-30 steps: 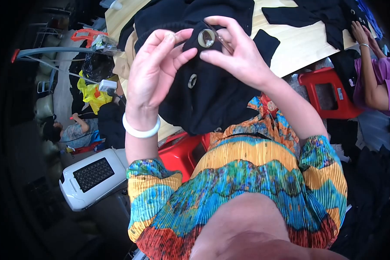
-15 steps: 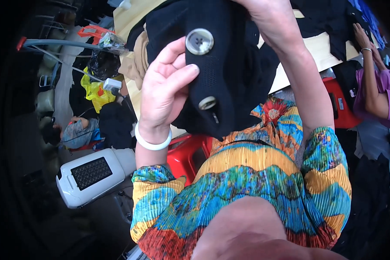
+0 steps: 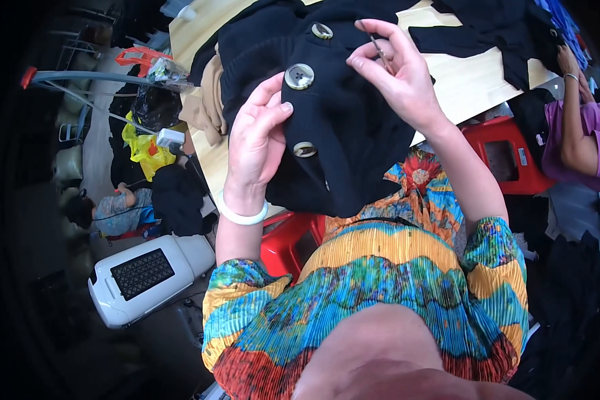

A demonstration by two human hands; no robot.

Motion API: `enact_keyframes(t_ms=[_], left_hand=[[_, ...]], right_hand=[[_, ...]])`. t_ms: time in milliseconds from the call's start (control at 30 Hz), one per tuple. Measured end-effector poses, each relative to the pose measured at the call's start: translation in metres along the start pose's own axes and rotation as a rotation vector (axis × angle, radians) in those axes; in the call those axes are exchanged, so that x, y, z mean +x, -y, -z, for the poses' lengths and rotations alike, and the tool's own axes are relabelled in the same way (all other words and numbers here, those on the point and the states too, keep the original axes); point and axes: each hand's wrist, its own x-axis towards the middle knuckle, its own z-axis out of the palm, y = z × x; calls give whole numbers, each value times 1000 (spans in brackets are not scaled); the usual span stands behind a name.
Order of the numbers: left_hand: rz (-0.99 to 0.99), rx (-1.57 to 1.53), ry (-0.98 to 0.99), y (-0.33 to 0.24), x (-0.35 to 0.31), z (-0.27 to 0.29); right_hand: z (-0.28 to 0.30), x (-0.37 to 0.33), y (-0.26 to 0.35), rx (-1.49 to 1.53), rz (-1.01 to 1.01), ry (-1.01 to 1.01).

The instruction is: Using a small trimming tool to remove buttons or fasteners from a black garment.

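Workroom, cluttered: pale wooden desk (image 3: 473, 77) under and around the black garment (image 3: 353, 133), the landmark of this entry.

Black garment: spread on the desk, lower part hanging toward the person's lap. Carries 3 large buttons in view — upper button (image 3: 322, 31), middle button (image 3: 299, 76), lower button (image 3: 305, 149).

Left hand (image 3: 257, 133): thumb and fingers pinched on the garment's left edge, just beside the middle button.

Right hand (image 3: 397, 73): over the garment's upper right part, apart from the left; fingers curled round 1 slim metal tool (image 3: 381, 52), type unclear.

Handling note (judgement): edge best kept pinched and flat, middle button facing up; tool tip best kept off the knit and the left thumb. Loose folds deserve smoothing — black on black hides detail.

Left of the garment: beige cloth (image 3: 213, 100), bunched close against it and likely to snag a sideways pull; farther off, yellow bag (image 3: 140, 150), white box (image 3: 170, 137), 1 seated person (image 3: 123, 203).

Right of the garment: more black cloth (image 3: 500, 33), easily confused with it; red stool (image 3: 530, 175); 1 co-worker in purple (image 3: 593, 120).

Below and left of the garment: second red stool (image 3: 280, 250), white appliance (image 3: 147, 277).
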Motion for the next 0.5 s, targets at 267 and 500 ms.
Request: enact_keyframes(t_ms=[267,500], left_hand=[[-83,143,-6,5,-6,-3],[-325,637,-60,15,-6,-14]], right_hand=[[-30,-23,24,-63,132,19],[-40,-21,9,-161,232,-126]])
